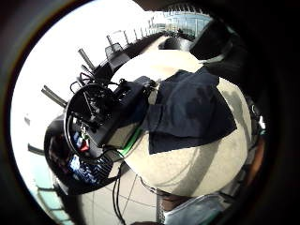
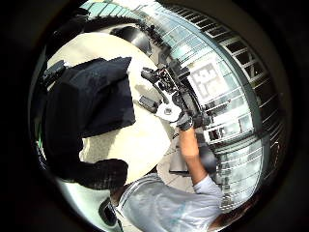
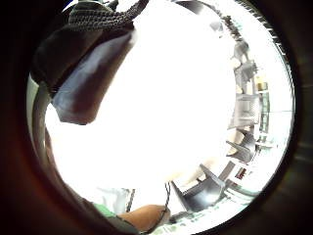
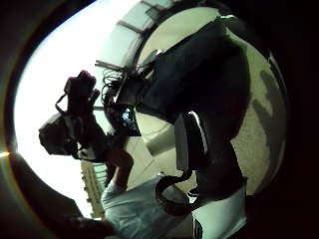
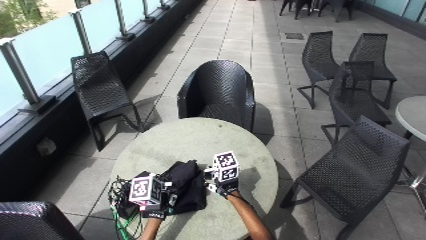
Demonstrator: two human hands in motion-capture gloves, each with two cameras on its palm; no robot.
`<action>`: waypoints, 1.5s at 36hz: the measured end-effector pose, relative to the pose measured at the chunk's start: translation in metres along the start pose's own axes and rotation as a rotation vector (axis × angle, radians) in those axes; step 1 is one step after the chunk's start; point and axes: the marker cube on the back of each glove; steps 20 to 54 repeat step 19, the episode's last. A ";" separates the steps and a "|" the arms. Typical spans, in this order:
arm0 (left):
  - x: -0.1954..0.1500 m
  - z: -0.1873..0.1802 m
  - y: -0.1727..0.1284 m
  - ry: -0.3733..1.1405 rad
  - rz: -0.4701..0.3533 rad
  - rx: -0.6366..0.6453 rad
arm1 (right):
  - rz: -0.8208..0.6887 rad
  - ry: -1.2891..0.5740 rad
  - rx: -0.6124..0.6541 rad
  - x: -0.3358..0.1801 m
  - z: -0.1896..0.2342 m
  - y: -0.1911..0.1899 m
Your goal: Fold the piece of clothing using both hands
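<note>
A dark piece of clothing point(image 5: 185, 191) lies bunched in a rough fold on the round grey table point(image 5: 193, 145), near its front edge. My left hand point(image 5: 150, 200) hovers at the clothing's left side, and its palm views look down on the clothing point(image 1: 190, 112) lying flat on the tabletop. My right hand point(image 5: 225, 182) is held just off the clothing's right edge, apart from the cloth. In the left thumb side palm view the right hand point(image 2: 170, 99) is raised above the table beside the clothing point(image 2: 89, 99), fingers relaxed. Neither hand has cloth in it.
A black box with a tangle of cables point(image 5: 122, 202) sits at the table's left edge beside the clothing, also seen as the black box point(image 1: 105, 117). Black chairs point(image 5: 219, 92) ring the table. A glass railing point(image 5: 46, 50) runs along the left.
</note>
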 end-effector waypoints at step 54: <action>0.061 0.048 -0.017 -0.199 0.105 -0.133 | 0.326 0.355 0.369 0.123 -0.069 0.063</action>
